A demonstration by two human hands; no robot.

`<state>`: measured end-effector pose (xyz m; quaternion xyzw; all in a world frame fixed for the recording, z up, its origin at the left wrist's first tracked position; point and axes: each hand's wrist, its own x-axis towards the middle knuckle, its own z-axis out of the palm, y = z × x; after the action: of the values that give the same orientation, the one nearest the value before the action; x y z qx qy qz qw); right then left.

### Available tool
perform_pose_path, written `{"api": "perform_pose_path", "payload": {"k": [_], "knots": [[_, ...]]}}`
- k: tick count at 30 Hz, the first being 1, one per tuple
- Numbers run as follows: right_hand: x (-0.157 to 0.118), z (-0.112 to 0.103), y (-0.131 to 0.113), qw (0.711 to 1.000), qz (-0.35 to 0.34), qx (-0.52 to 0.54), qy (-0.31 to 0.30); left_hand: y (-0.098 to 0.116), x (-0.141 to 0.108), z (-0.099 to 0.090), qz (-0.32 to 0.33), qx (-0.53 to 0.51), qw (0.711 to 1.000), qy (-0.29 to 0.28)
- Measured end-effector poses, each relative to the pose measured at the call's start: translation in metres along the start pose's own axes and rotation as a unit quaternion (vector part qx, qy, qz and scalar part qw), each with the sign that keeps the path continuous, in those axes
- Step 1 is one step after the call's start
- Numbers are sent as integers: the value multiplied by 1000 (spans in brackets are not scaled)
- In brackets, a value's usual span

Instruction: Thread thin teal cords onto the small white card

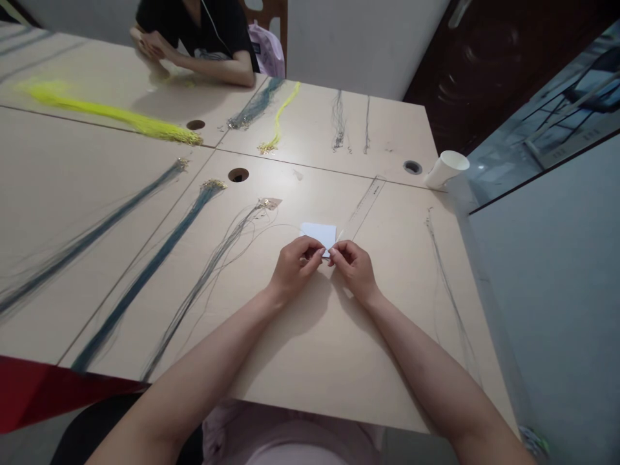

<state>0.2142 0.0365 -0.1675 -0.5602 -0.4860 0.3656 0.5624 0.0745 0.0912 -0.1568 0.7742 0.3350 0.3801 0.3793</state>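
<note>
Near the middle of the table, my left hand (299, 259) and my right hand (353, 263) nearly touch at the fingertips. Both are closed in a pinch, over the near edge of a small white card (320, 231). What they pinch is too small to name; a thin strand runs from my left hand toward a grey strand bundle (213, 261) with small metal ends. Just beyond my right hand lies a clear ruler (367, 205), slanting away.
Teal bundles (155, 268) lie at the left, with a yellow bundle (116, 115) farther back. A thin strand bundle (445, 271) is at the right. A white cup (446, 169) stands at the right edge. Across the table sits a person (208, 39), hands together.
</note>
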Motion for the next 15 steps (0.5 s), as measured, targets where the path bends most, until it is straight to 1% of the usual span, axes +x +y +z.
{"api": "perform_pose_path", "payload": {"k": [11, 15], "knots": [[0, 0, 4, 1000, -4, -12, 3, -1, 1, 0, -38, -34, 998, -20], [0, -1, 3, 1000, -2, -18, -5, -1, 1, 0, -45, -53, 997, -30]]}}
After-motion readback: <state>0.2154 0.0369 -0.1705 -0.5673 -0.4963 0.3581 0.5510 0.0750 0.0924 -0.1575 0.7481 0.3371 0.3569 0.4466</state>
